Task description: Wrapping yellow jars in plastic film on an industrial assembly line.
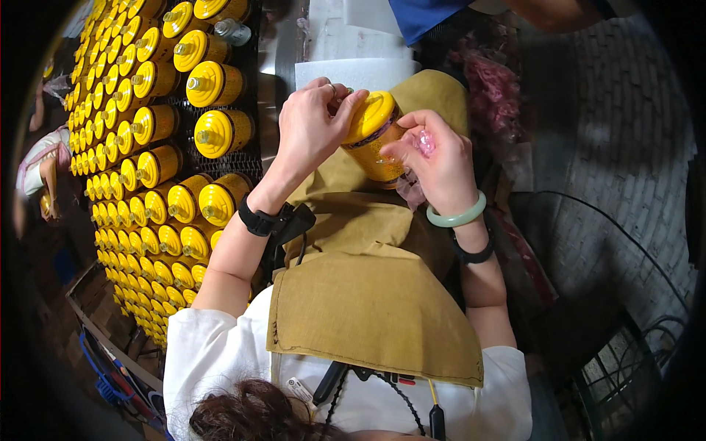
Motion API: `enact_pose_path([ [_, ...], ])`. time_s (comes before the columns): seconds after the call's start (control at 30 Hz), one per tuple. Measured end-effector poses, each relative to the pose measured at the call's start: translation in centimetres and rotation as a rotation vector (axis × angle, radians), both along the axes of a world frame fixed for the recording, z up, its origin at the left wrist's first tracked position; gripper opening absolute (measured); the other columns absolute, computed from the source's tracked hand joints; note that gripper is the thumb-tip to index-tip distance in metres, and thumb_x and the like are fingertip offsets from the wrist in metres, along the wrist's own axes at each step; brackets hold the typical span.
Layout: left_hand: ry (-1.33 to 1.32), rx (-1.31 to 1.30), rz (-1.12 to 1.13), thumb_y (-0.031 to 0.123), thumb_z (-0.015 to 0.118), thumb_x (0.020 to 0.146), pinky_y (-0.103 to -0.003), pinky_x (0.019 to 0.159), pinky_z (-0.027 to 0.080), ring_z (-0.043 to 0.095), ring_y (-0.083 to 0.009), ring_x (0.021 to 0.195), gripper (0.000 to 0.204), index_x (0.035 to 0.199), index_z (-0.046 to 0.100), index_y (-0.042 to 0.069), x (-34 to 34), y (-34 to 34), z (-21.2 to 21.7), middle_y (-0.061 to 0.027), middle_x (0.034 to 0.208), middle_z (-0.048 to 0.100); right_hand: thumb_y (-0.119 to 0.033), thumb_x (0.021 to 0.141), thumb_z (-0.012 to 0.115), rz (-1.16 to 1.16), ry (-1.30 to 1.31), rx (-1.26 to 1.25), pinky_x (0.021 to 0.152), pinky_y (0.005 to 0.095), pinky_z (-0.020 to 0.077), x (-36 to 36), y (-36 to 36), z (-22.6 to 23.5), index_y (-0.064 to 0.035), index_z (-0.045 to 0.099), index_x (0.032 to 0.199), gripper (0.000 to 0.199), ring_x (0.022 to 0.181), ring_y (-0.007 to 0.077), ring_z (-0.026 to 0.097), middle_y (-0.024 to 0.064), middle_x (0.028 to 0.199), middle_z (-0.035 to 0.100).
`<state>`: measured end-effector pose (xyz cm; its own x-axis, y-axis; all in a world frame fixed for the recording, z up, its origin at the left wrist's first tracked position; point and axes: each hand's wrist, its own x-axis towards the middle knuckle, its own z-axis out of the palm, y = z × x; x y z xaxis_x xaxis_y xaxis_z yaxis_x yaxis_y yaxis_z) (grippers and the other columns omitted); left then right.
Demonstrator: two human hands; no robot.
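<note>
A yellow jar with a wide yellow lid tilts above my lap, in front of the tan apron. My left hand is closed at the lid's left edge and top, its fingers bunched around the small knob there, which they mostly hide. On the jar's other side, my right hand pinches with thumb and forefinger close to the jar's wall. Crumpled pink plastic film is tucked in that palm, and a paler piece of film hangs below the fingers.
Rows of similar yellow jars with clear knobs fill the dark mesh surface on the left. A small bottle lies among them. White foam sheet is beyond my hands; pink film is heaped to the right. People are partly visible at far left and top.
</note>
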<state>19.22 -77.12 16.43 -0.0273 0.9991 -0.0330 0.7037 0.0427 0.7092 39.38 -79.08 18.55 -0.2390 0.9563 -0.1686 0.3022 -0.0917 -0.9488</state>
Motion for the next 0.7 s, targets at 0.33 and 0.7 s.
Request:
enact_pose_path([
  [0.33,0.001,-0.095,0.064,0.028,0.072,0.09,-0.029,0.057,0.047,0.062,-0.0152,0.06,0.03,0.085,0.073,-0.001,-0.2,0.0,-0.7,-0.0139,0.076,0.067,-0.006,0.076,0.077,0.307,-0.165,0.369,0.072,0.0378,0.0489,0.5,-1.1,0.1,-0.0054,0.07,0.084,0.01,0.084,0.0245,0.062,0.0063,0.087,0.063],
  [0.7,-0.504,-0.416,0.209,0.027,0.061,0.099,-0.026,0.073,0.052,0.062,-0.0084,0.077,0.035,0.105,0.07,-0.007,-3.5,0.2,-5.4,-0.0072,0.078,0.068,0.001,0.083,0.07,0.306,-0.009,0.309,0.07,0.0387,0.0523,0.0,-4.0,-0.4,-0.004,0.062,0.092,0.013,0.078,0.0312,0.066,0.0118,0.084,0.065],
])
